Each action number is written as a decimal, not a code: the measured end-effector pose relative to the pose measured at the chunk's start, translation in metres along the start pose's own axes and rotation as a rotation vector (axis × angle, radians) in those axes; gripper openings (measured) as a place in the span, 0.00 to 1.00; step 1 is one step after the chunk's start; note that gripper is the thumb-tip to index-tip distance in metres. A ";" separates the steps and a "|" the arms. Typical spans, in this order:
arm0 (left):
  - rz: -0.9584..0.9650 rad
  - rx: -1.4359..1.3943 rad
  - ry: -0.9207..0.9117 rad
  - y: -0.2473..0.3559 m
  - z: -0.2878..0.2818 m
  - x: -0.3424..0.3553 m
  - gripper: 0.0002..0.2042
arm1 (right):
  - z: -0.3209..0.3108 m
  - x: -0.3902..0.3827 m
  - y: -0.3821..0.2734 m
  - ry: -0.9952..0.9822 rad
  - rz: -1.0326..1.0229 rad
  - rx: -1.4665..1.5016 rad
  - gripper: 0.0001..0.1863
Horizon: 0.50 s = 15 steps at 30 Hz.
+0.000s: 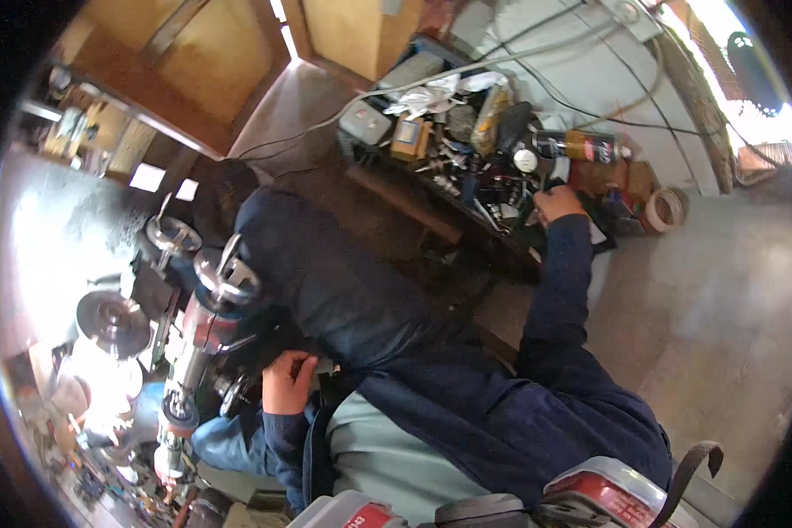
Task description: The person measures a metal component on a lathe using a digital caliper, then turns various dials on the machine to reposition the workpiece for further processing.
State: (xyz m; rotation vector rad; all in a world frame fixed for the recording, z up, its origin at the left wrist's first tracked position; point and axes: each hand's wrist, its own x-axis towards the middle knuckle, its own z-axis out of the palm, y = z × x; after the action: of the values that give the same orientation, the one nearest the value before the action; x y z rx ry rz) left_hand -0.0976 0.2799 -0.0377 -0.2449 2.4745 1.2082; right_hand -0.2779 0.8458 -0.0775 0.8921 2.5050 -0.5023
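My right hand (559, 204) reaches to the right end of a dark tray (387, 180) crowded with metal parts and tools. Its fingers are closed; what they hold, if anything, I cannot make out. Just beyond the hand are a round white-topped container (525, 159) and a spray can (581, 146) lying on its side. Loosely curled, my left hand (289, 383) rests low beside my body, with nothing visible in it. It is nearest to a lathe-like machine (189, 352) with metal handwheels (226, 275).
A roll of tape (665, 210) lies right of the tray. A cable (361, 110) runs above it. Dark navy clothing (352, 273) stretches across the middle. Small tools crowd the lower left, below a bright lamp glare. Filter cartridges (612, 493) show at the lower edge.
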 end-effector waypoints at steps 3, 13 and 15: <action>0.051 -0.328 0.117 0.035 -0.021 -0.009 0.07 | -0.017 -0.092 -0.115 -0.088 -0.435 0.382 0.13; 0.322 -1.195 0.593 0.047 -0.037 -0.041 0.12 | 0.119 -0.356 -0.282 -0.516 -1.730 0.188 0.07; 0.342 -1.355 0.790 0.024 -0.046 -0.065 0.12 | 0.125 -0.368 -0.292 -0.462 -1.719 0.239 0.07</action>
State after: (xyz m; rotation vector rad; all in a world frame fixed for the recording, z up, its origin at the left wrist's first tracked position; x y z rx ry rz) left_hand -0.0574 0.2583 0.0317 -0.7526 1.6902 3.2619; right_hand -0.1792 0.3904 0.0593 -1.4103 2.1345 -1.2471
